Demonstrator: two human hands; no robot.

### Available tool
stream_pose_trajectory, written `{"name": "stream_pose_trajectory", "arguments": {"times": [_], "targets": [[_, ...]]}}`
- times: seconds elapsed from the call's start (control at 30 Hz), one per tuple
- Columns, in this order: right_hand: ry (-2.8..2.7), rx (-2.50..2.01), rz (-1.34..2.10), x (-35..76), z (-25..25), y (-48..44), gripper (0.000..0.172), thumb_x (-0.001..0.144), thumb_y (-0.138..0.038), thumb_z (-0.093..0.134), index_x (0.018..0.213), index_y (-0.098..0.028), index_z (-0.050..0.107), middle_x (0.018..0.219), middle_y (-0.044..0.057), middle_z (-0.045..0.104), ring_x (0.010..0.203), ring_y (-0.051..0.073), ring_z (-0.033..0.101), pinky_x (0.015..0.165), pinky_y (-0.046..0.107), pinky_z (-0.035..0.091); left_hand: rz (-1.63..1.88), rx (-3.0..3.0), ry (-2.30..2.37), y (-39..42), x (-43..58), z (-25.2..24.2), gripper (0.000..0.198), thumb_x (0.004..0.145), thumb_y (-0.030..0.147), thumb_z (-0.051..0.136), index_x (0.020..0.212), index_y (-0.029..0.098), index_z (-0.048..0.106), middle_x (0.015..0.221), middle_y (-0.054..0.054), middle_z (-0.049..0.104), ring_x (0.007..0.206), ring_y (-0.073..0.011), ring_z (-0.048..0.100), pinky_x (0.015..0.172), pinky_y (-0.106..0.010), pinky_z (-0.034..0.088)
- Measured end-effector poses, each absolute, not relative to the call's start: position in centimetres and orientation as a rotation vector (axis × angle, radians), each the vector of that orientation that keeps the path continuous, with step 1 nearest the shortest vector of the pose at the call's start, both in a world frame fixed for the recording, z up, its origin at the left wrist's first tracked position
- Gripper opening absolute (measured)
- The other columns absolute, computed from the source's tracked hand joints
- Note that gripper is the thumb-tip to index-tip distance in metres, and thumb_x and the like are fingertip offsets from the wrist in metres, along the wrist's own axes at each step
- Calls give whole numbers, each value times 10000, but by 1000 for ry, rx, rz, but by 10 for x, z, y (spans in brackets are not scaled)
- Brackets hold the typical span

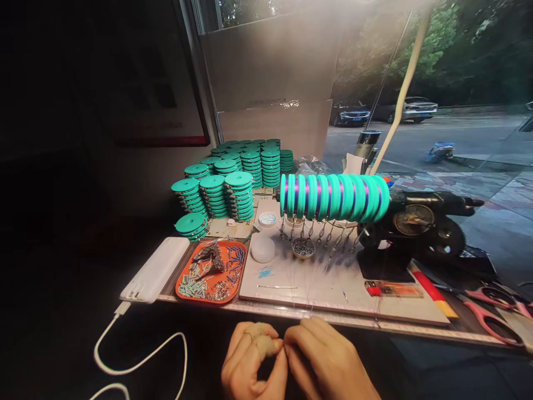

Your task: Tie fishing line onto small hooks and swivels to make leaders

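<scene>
My left hand [252,358] and my right hand [327,358] meet just below the near edge of the white work board [333,283]. Both hands have their fingers pinched together, fingertips touching, on something too small to make out. Thin clear lines run from the hands up toward a row of teal spools [335,196] threaded on a horizontal spindle of a black winding machine [416,222]. Small metal springs [320,233] hang under the spools.
Stacks of teal spools [233,178] stand at the back left. An orange tray [212,272] holds small parts beside a white power bank [156,269] with cable. Pink scissors [495,308] and a lighter [393,289] lie at right. A window faces a street.
</scene>
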State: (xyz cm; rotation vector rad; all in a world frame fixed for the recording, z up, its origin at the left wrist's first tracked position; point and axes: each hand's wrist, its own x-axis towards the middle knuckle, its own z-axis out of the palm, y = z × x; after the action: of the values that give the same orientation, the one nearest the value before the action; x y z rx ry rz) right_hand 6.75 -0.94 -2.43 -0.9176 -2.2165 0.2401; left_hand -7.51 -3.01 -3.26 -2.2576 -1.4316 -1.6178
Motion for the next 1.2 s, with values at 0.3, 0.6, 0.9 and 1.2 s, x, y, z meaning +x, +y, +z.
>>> {"name": "stream_pose_trajectory", "arguments": {"times": [0.3,0.6,0.9,1.2], "targets": [[-2163,-861,173,68,-29,-10,166,833,-83,416,758,-174,532,624,11,527,549,134,492,500,221,380,-1661,-2240,-1488,-30,-72,-29,217,653,-28,576,646,187,546,615,8,620,569,-131,589,510,-225,496],[-2168,-852,132,68,-30,-12,184,844,-69,415,760,-159,551,612,20,533,545,132,487,506,227,385,-1644,-2255,-1503,-32,-71,-24,215,663,-29,581,641,184,560,603,11,629,566,-128,584,506,-225,498],[-2168,-859,169,70,-27,-11,202,863,-84,397,763,-164,553,618,18,531,554,127,489,512,222,387,-1606,-2306,-1481,-32,-72,-23,220,671,-40,594,701,178,588,620,6,642,592,-127,589,527,-223,510],[-2162,-896,182,72,-27,-10,210,867,-92,386,763,-169,551,629,20,529,570,131,500,526,221,396,-1543,-2318,-1491,-32,-71,-22,186,689,-10,592,707,174,612,610,-3,647,583,-134,593,519,-224,515]]}}
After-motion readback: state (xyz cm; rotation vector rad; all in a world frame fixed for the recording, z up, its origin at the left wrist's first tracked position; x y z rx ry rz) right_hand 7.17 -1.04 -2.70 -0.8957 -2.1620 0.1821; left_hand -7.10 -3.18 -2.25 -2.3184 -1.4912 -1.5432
